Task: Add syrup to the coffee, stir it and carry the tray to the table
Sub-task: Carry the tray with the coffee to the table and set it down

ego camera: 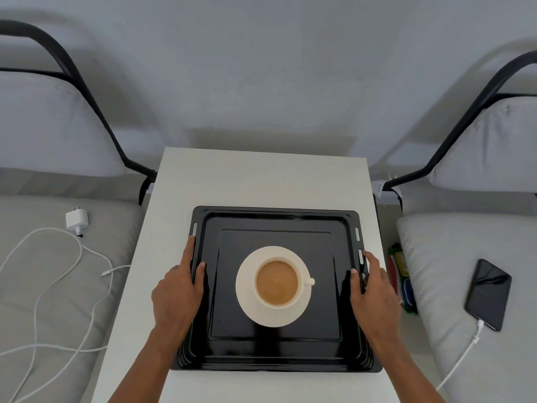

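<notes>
A black metal tray (276, 353) lies on a small white table (261, 175). In its middle stands a white cup of milky coffee (277, 283) on a white saucer (247, 298), handle pointing right. My left hand (177, 295) grips the tray's left rim, thumb over the edge and fingers along the outside. My right hand (374, 292) holds the right rim the same way, thumb inside the lip. No syrup or spoon is in view.
Grey cushioned chairs with black frames flank the table. A white charger (76, 220) with its cable lies on the left seat. A black phone (488, 293), plugged in, lies on the right seat. Coloured items (402, 274) sit in the gap beside the table.
</notes>
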{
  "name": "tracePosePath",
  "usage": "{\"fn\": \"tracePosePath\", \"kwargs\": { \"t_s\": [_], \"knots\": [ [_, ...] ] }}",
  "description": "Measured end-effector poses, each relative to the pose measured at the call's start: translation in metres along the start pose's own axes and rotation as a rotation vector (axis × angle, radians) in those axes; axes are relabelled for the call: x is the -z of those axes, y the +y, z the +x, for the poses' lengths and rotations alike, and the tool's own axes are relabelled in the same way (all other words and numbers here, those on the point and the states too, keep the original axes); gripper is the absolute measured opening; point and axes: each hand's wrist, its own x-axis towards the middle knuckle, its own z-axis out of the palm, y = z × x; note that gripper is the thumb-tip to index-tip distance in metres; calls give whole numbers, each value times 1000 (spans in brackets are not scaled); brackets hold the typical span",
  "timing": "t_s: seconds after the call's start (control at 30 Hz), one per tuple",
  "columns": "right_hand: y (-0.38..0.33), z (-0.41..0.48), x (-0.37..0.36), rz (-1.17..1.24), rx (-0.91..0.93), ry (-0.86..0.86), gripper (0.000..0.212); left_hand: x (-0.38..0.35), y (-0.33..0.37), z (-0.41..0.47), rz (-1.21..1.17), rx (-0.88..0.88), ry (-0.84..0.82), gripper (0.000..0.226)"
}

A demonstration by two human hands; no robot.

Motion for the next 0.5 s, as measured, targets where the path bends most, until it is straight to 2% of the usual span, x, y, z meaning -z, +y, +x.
{"fn": "tracePosePath", "kwargs": {
  "t_s": [0.27, 0.4, 0.5],
  "knots": [
    [5, -1, 13, -14, 25, -9, 43, 12, -2, -10, -12, 20, -11, 59],
    [13, -8, 18, 37, 31, 3, 45, 15, -20, -25, -111, -17, -25, 48],
    [31, -28, 21, 37, 63, 15, 46, 13, -42, -48, -178, -56, -58, 52]
  ]
}}
